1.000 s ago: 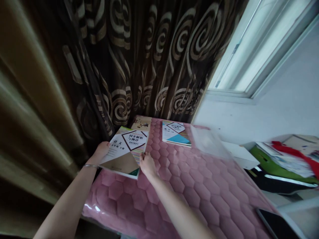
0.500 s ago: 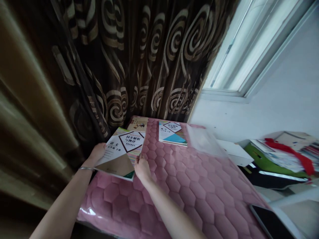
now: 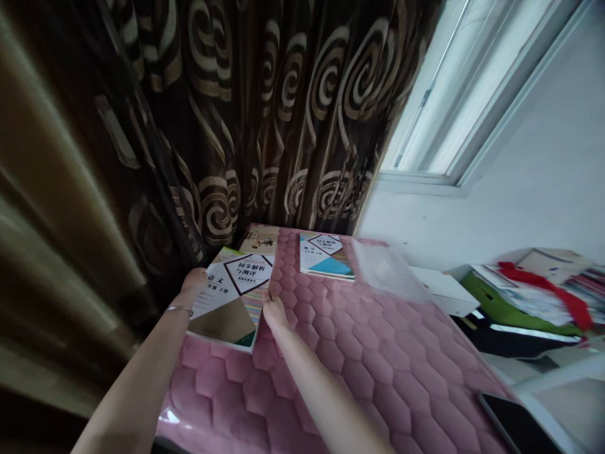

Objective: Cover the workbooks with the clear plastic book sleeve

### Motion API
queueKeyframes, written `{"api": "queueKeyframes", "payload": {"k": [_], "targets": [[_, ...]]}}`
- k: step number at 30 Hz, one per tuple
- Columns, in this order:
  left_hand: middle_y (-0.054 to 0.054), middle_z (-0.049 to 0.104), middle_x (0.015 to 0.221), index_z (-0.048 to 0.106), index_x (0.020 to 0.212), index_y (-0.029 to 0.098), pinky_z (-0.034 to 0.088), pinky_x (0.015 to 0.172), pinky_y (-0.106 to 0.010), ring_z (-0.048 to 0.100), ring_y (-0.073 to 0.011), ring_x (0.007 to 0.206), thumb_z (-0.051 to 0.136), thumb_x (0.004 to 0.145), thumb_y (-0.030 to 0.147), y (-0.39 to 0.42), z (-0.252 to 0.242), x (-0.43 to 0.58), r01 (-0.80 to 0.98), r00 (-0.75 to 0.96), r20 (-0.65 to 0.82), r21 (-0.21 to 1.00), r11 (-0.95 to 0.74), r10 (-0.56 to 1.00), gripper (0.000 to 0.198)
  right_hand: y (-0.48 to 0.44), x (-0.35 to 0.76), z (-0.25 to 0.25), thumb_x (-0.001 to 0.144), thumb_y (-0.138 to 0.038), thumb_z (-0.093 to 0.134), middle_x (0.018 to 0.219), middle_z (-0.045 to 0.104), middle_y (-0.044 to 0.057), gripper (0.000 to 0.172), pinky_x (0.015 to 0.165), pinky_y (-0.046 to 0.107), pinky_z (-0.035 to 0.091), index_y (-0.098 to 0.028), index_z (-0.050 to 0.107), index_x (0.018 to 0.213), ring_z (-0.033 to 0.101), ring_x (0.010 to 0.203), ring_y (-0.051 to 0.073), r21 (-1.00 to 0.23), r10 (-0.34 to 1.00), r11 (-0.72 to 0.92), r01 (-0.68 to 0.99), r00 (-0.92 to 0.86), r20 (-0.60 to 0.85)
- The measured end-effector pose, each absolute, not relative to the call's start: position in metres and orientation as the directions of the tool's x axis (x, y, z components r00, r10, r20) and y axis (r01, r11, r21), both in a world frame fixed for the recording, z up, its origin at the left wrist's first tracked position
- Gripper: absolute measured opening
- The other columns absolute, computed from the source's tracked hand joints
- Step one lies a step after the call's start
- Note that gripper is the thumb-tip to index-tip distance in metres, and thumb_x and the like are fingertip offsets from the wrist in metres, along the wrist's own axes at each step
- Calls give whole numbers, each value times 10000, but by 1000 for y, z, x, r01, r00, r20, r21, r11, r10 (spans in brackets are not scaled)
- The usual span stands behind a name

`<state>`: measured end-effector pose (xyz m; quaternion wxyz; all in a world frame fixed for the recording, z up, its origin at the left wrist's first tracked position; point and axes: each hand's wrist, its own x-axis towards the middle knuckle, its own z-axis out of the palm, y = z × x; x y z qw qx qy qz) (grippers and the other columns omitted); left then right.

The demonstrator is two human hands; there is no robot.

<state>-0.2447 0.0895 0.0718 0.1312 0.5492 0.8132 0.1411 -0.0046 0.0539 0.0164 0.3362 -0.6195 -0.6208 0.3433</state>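
Observation:
A white workbook (image 3: 231, 296) with a brown and green lower cover lies over the left part of the table. My left hand (image 3: 193, 284), with a bracelet at the wrist, closes on its left edge. On the workbook's right edge, my right hand (image 3: 274, 309) grips with fingers bent round. Behind it, partly covered, shows a beige book (image 3: 259, 239) with a small picture. A second workbook (image 3: 326, 256), white and blue, lies apart to the right at the table's back.
The table (image 3: 368, 353) has a pink hexagon-patterned cover. A translucent sheet (image 3: 385, 268) lies at its right edge, a dark phone (image 3: 517, 422) near front right. A white box (image 3: 444, 290) and a green bag (image 3: 501, 299) with papers stand beyond. A patterned curtain (image 3: 283, 126) hangs behind.
The workbook and both hands have shifted slightly right and toward me, and the workbook is turned a little straighter. The view has moved a little too.

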Motion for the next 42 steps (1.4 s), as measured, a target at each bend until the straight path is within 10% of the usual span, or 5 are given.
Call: {"api": "queueKeyframes", "payload": {"k": [15, 19, 23, 28, 42], "targets": [[-275, 582, 1232, 547, 1260, 22, 447, 899, -551, 609, -360, 1084, 357, 883, 100, 49, 107, -180, 881, -431, 151, 282, 380, 889, 429, 60, 11, 3, 983, -268, 331, 1224, 642, 140, 435, 950, 309, 466, -134, 508, 1357, 603, 1146, 211, -751, 966, 253, 610, -110, 235], [-181, 380, 1485, 455, 1397, 153, 329, 1069, -539, 450, -320, 1279, 323, 892, 88, 16, 93, -87, 994, -82, 504, 106, 32, 860, 526, 48, 78, -12, 963, -250, 372, 1153, 651, 150, 374, 956, 367, 460, -131, 651, 1180, 610, 1073, 253, -647, 949, 285, 707, -117, 291], [-103, 498, 1426, 582, 1284, 217, 425, 1032, -432, 505, -251, 1253, 366, 875, 65, 2, 38, 4, 889, 390, 400, 71, -452, 830, 486, 32, 169, -26, 900, -135, 435, 1117, 654, 131, 345, 983, 367, 443, -177, 690, 1129, 592, 1071, 232, -457, 925, 326, 828, -180, 334], [-144, 478, 1454, 558, 1334, 169, 338, 1113, -516, 439, -297, 1341, 460, 906, 287, 26, -23, 37, 909, 357, 215, 145, -391, 909, 454, 14, 258, -33, 915, -158, 423, 1231, 640, 66, 371, 973, 319, 466, -227, 679, 1175, 607, 1082, 185, -386, 912, 375, 843, -260, 318], [-82, 507, 1441, 581, 1299, 226, 279, 1155, -458, 458, -225, 1329, 471, 903, 418, 45, -42, 25, 868, 350, 278, 263, -421, 895, 453, 134, 326, -3, 878, -122, 451, 1238, 624, 145, 380, 909, 299, 414, -133, 621, 1218, 548, 1122, 233, -174, 934, -198, 965, 240, 266]]}}
